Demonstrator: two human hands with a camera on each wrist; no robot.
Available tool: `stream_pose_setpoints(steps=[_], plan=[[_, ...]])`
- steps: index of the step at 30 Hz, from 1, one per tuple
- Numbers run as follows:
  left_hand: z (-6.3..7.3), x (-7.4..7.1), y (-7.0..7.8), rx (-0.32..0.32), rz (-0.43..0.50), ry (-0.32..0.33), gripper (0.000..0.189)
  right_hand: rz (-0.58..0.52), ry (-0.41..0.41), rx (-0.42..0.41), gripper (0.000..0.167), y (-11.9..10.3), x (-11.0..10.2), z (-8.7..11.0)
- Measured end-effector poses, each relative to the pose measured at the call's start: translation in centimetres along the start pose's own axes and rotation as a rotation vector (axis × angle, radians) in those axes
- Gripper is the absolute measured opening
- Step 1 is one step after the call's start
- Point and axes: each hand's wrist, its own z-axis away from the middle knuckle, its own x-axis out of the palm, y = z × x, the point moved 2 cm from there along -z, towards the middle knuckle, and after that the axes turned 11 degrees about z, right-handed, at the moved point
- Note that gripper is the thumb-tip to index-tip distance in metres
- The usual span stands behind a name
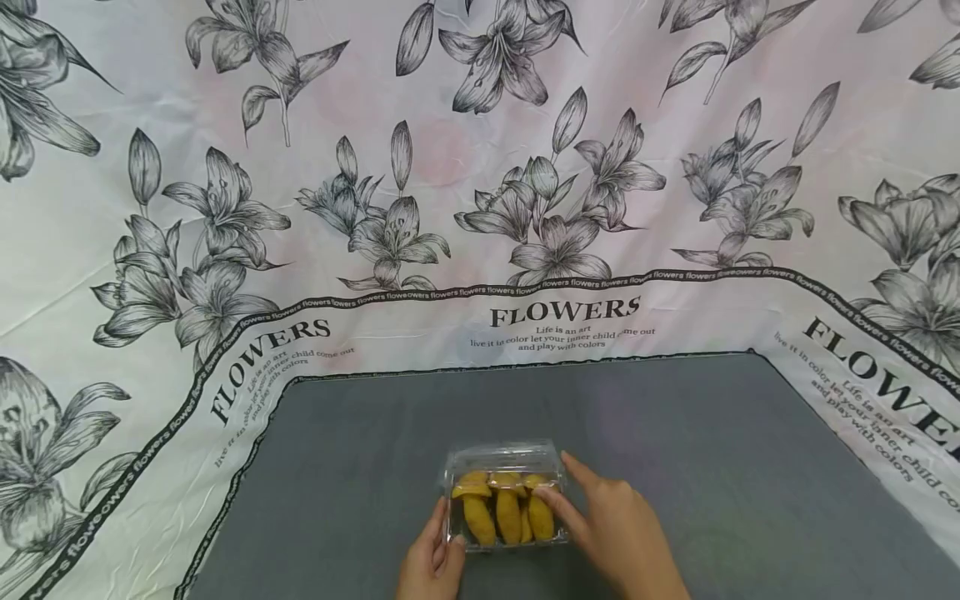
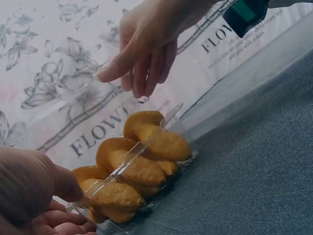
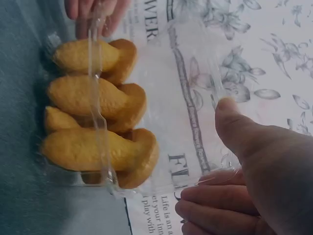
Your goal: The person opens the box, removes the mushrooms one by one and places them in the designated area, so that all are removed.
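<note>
A clear plastic clamshell box [image 1: 517, 547] stands on the grey cloth, holding several yellow-brown mushrooms [image 1: 509, 510] with thick stems and curved caps. At the box's left side, my left hand [image 1: 433, 560] grips the wall, thumb near the front corner. The left wrist view has that thumb [image 2: 66, 182] at the rim and the fingers curled below. The hinged lid [image 3: 211, 63] is raised, tilted up from the tray. My right hand [image 1: 618, 521] pinches the lid's edge on the right; in the right wrist view its thumb [image 3: 229, 110] presses that edge, fingers behind.
Grey cloth [image 1: 360, 467] covers the tabletop under the box. Behind and at both sides hangs a white curtain [image 1: 420, 333] printed with black lilies and lettering. A dark band with a green patch [image 2: 244, 14] is on the right wrist.
</note>
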Motion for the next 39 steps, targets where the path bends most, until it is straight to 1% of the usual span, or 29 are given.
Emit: stream_pose_setpoints(steps=[4, 7, 10, 11, 13, 16, 18, 22, 27, 32, 39], plan=[[-0.2, -0.1, 0.0, -0.03, -0.002, -0.007, 0.067, -0.009, 0.046, -0.013, 0.063, 0.1, -0.2, -0.7], [-0.3, -0.2, 0.0, -0.034, -0.016, -0.006, 0.067, -0.02, 0.082, -0.021, 0.054, 0.0, -0.2, -1.2], [-0.3, -0.2, 0.1, -0.045, -0.027, 0.005, 0.067, -0.043, 0.142, -0.028, 0.043, 0.0, -0.2, -1.6], [-0.3, -0.2, 0.1, -0.051, -0.031, 0.007, 0.067, -0.061, 0.153, -0.028, 0.041, 0.0, -0.1, -1.7], [-0.4, -0.1, 0.2, -0.065, -0.031, 0.011, 0.068, -0.087, 0.201, -0.035, 0.037, 0.0, 0.0, -2.1], [-0.4, -0.2, 0.2, -0.074, -0.042, 0.012, 0.068, -0.134, 0.252, -0.047, 0.034, 0.0, 0.0, -2.7], [-0.4, -0.2, 0.2, -0.073, -0.04, 0.009, 0.067, -0.14, 0.289, -0.055, 0.032, 0.0, 0.0, -3.1], [-0.5, -0.2, 0.3, -0.081, -0.028, 0.008, 0.067, -0.159, 0.328, -0.071, 0.03, 0.0, 0.2, -4.1], [-0.7, -0.1, 0.2, -0.097, -0.025, 0.003, 0.067, -0.191, 0.334, -0.072, 0.03, 0.4, 0.5, -4.8], [-0.6, -0.1, 0.1, -0.088, -0.016, 0.003, 0.067, -0.226, 0.301, -0.058, 0.033, 0.7, 0.9, -5.5], [-0.6, -0.2, 0.0, -0.076, -0.001, -0.01, 0.068, -0.237, 0.266, -0.039, 0.039, 0.9, 1.5, -6.4]])
